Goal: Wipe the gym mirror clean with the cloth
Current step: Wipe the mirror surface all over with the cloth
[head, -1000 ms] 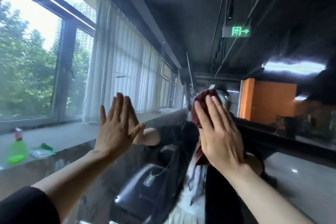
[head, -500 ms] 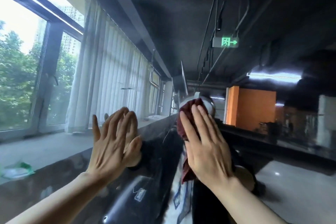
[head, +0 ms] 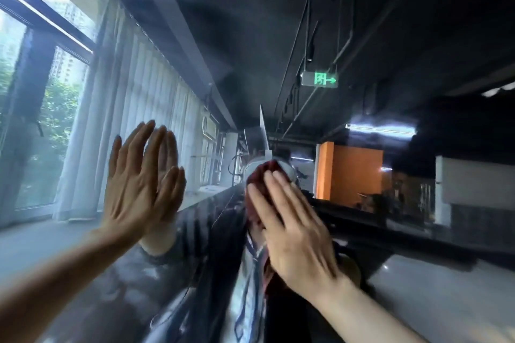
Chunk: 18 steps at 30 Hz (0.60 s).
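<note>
The gym mirror (head: 320, 22) fills the whole view and reflects a dark ceiling, curtains and the person. My right hand (head: 295, 234) lies flat with straight fingers, pressing a dark red cloth (head: 257, 178) against the glass; the cloth shows above the fingertips and below the palm. My left hand (head: 136, 184) is flat on the mirror to the left, fingers straight and together, meeting its own reflection. Hazy streaks mark the glass near the top left.
In the reflection, windows with white curtains (head: 133, 131) run along the left above a stone sill (head: 41, 234). A green exit sign (head: 320, 78) hangs from the ceiling and an orange wall (head: 354, 172) stands at the right.
The view has tilted upward, so both hands sit lower in the frame. The green spray bottle on the sill has dropped out of sight. Both hands stay flat on the glass.
</note>
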Each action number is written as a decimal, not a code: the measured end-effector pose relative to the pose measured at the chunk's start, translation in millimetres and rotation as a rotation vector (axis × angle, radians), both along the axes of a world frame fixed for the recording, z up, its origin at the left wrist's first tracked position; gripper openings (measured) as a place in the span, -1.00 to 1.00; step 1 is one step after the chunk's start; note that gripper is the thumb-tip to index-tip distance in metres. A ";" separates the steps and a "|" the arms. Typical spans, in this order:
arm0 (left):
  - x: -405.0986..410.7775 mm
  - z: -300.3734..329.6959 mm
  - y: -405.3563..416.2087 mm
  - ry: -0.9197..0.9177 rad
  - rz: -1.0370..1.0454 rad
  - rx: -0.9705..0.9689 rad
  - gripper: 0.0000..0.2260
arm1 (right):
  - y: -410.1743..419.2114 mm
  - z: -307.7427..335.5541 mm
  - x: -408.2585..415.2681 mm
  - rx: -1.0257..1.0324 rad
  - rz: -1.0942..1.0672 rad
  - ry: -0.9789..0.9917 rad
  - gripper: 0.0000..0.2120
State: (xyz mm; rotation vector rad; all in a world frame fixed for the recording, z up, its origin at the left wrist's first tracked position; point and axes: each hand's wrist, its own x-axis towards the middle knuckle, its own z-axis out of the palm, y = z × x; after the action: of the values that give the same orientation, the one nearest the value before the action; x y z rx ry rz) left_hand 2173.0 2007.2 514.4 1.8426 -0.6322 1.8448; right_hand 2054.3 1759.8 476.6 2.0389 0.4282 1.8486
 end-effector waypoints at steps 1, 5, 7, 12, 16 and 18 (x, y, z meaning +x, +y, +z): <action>6.0 1.1 8.5 0.025 0.021 0.006 -0.40 | -17.6 12.7 -7.8 0.176 0.007 -0.083 -0.50; 16.3 -0.1 15.4 0.096 0.110 0.047 -0.34 | -37.8 65.9 -22.6 0.646 0.022 -0.313 -0.53; 14.1 -1.1 13.1 0.093 0.127 0.059 -0.33 | -5.4 74.8 -4.7 0.561 0.004 -0.278 -0.53; 15.4 -2.4 18.7 0.080 0.116 0.090 -0.34 | 96.8 29.7 44.4 0.172 -0.014 -0.081 -0.49; 18.8 -3.2 21.8 0.048 0.096 0.107 -0.35 | 94.9 -22.3 45.1 -0.202 -0.026 0.109 -0.47; 18.2 -3.2 21.5 0.049 0.083 0.092 -0.35 | 80.0 -33.6 38.6 -0.273 -0.027 0.152 -0.48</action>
State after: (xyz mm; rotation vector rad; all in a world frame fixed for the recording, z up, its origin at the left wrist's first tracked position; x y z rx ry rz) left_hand 2191.3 2028.6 511.2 1.9955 -0.6415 1.8445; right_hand 2092.8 1839.8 443.0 1.9912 0.6511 1.5299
